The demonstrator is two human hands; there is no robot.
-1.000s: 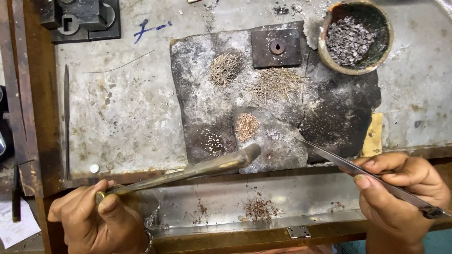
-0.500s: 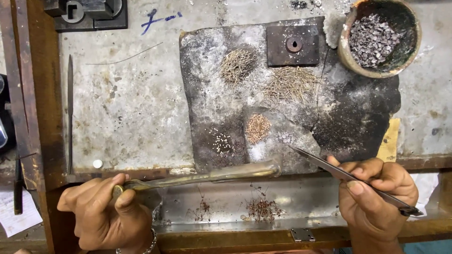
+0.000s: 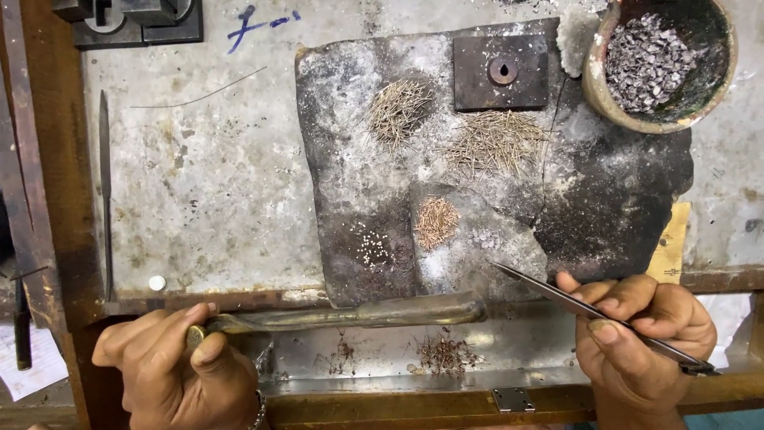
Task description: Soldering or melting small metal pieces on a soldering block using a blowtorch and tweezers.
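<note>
- Workbench top point(image 3: 199, 199): grey, pitted, stained; blue scrawl near the far edge.
- Dark wooden rail point(image 3: 48, 199) along the left side, worn.
- Wooden front edge point(image 3: 239, 301), scuffed; metal tray point(image 3: 517, 350) below it, shiny, with reddish filings.
- Small hinge point(image 3: 513, 400) on the tray's near lip.
- Scrap of white paper point(image 3: 32, 374) at lower left.
- Light even, soft; faint glare on tray.

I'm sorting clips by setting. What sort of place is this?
Probably a jeweller's or metalworker's soldering bench. A scorched slab holds small heaps of fine wire bits, a clay bowl holds metal scraps, and the left hand holds a brass blowpipe while the right hand holds tweezers.
</note>
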